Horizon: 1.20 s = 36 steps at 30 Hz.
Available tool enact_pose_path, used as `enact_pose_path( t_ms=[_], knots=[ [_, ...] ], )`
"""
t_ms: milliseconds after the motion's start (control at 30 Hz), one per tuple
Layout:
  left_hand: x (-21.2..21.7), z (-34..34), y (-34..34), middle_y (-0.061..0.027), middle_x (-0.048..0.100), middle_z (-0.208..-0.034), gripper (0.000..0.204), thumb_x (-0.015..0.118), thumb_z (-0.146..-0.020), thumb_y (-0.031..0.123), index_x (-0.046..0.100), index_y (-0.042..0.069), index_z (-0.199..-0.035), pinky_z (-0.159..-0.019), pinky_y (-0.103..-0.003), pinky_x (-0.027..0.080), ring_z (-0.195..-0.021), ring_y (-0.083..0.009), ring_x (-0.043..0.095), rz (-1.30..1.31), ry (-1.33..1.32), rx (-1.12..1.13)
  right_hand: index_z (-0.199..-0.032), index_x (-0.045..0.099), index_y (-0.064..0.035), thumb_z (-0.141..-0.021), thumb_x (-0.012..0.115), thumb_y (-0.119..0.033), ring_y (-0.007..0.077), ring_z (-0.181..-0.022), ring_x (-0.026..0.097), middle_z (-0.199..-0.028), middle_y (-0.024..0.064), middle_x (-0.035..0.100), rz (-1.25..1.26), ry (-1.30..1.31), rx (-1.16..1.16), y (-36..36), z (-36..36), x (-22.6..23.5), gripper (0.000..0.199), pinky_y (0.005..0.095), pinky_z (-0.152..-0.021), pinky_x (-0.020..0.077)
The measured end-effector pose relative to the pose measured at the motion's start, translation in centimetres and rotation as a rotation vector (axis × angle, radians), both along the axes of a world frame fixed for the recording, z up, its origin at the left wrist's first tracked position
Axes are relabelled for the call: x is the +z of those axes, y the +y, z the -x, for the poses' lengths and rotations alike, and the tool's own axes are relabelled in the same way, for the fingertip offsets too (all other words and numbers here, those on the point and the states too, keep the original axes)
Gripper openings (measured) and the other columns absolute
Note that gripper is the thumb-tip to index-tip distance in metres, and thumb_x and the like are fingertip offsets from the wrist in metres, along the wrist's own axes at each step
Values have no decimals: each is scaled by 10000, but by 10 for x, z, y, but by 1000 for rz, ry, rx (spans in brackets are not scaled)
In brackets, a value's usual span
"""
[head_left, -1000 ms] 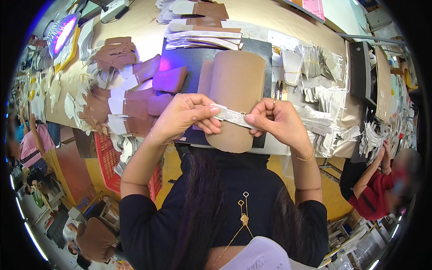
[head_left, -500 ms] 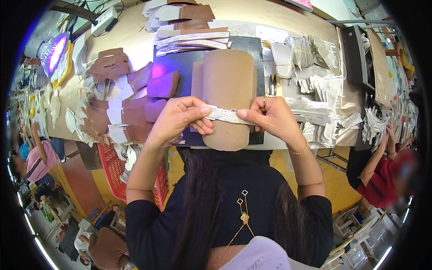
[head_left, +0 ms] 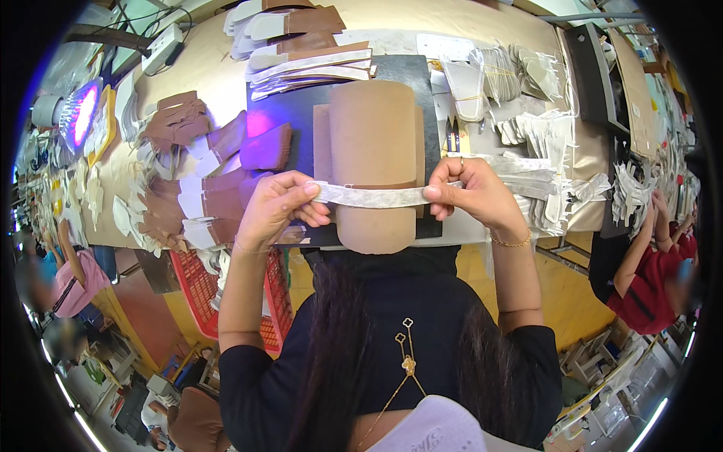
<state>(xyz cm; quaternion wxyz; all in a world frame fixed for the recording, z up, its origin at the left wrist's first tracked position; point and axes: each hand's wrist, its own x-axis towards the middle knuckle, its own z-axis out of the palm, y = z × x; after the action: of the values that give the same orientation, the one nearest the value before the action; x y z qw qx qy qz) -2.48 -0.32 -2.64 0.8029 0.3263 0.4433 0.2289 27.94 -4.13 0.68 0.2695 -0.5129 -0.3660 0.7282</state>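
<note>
Holding: left hand and right hand each pinch an end of the white strip.
Under: tan rounded piece on the dark mat, near the table's front edge.

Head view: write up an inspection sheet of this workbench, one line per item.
Surface: tan workbench with a black mat in the middle.
Job's things: pale strip held stretched across a tan rounded leather piece lying on the mat.
Clutter: brown leather pieces to the left, stacked pale strips at the back, bundles of white cut parts to the right.
Grippers: left hand and right hand each pinch one end of the strip.
Cables: power strip with leads at back left.
Surroundings: red basket under the bench; person in red at right.
</note>
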Motion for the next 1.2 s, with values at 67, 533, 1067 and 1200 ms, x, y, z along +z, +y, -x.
enact_pose_path(
  t_ms=[67,533,1067,1200],
  knots=[
    [-3,-1,0,-143,660,-740,162,560,-903,118,584,-42,-905,-560,-256,553,-611,-189,665,13,12,-14,-757,567,-49,-837,678,-214,54,-578,583,-662,13,611,3,6,-26,-1,0,-4,215,178,-524,454],
    [-18,-9,-1,-121,644,-699,137,557,-903,115,577,-20,-893,-542,-261,548,-582,-190,653,68,3,-24,-840,493,-63,-841,675,-283,66,-504,574,-608,6,572,73,217,-222,-18,17,-60,286,174,-448,442],
    [-1,-14,-24,-140,639,-714,154,529,-920,145,542,-8,-916,-542,-265,548,-590,-201,651,21,-88,171,-1127,517,-53,-896,555,-307,245,-1049,543,-1068,150,561,-1044,-594,-388,-25,20,-4,346,386,-898,417],
    [8,-19,-30,-138,640,-730,153,523,-925,147,541,-5,-917,-550,-266,550,-599,-200,651,-13,-55,226,-1315,441,-39,-780,605,-472,309,-1323,319,-1362,122,435,-1315,-691,350,-19,68,19,708,451,-1087,225]
  ],
)
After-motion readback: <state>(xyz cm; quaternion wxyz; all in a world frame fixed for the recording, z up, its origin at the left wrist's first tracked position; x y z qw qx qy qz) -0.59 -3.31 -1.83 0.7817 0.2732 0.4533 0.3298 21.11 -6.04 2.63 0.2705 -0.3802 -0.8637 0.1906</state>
